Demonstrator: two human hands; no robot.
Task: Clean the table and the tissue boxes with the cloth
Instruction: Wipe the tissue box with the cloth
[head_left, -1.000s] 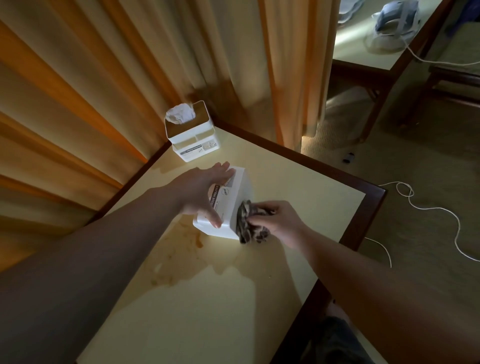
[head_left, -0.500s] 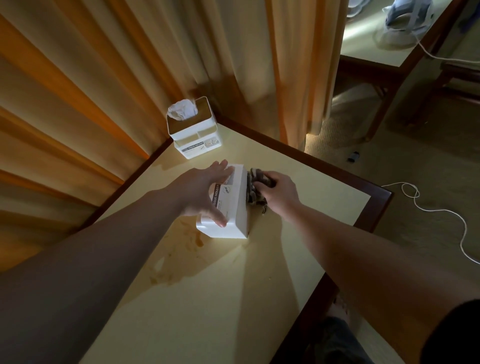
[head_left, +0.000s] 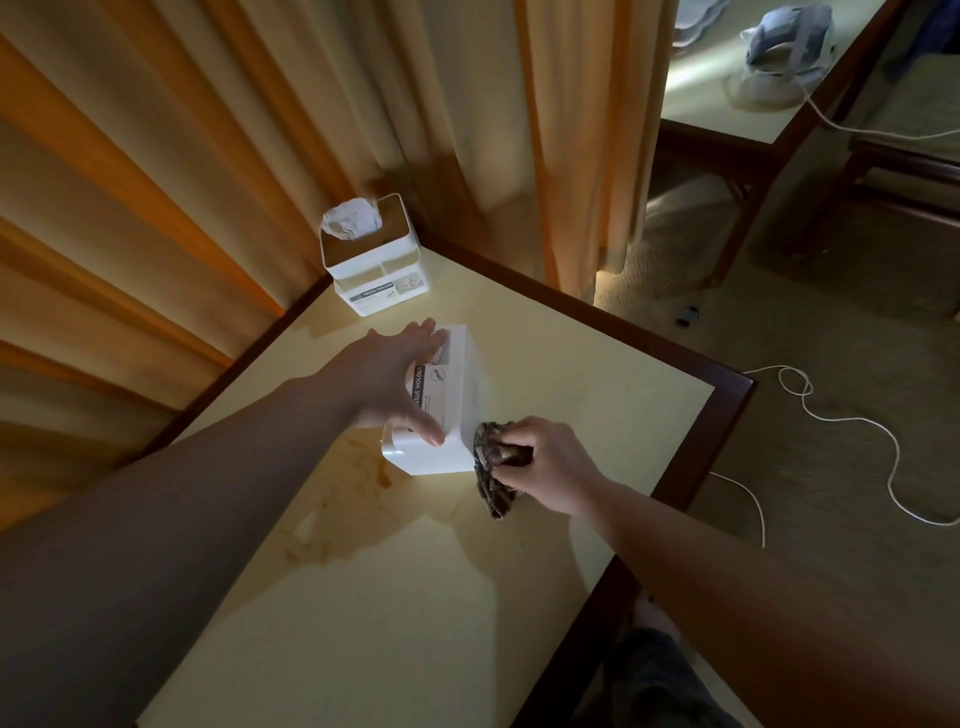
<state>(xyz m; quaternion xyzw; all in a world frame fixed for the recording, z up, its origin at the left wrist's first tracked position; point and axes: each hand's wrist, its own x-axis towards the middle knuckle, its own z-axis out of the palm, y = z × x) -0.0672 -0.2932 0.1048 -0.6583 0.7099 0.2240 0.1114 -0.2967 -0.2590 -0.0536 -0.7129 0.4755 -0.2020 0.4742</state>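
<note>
A white tissue box (head_left: 457, 405) lies on its side in the middle of the cream table (head_left: 395, 623). My left hand (head_left: 395, 379) rests flat on its upper face, fingers straight, thumb over the near edge. My right hand (head_left: 545, 462) grips a dark patterned cloth (head_left: 496, 467) and presses it against the box's near right side. A second white tissue box (head_left: 379, 265) stands upright in the far corner of the table, with a tissue sticking out of its top.
A brown spill stain (head_left: 358, 488) spreads on the table beside the lying box. Orange curtains (head_left: 208, 156) hang close behind the table. A white cable (head_left: 852, 431) lies on the carpet to the right. Another table with an iron (head_left: 784, 47) stands at the far right.
My right hand has drawn the cloth along the box's right side, from its far end back to its near end. My left hand has stayed on the box.
</note>
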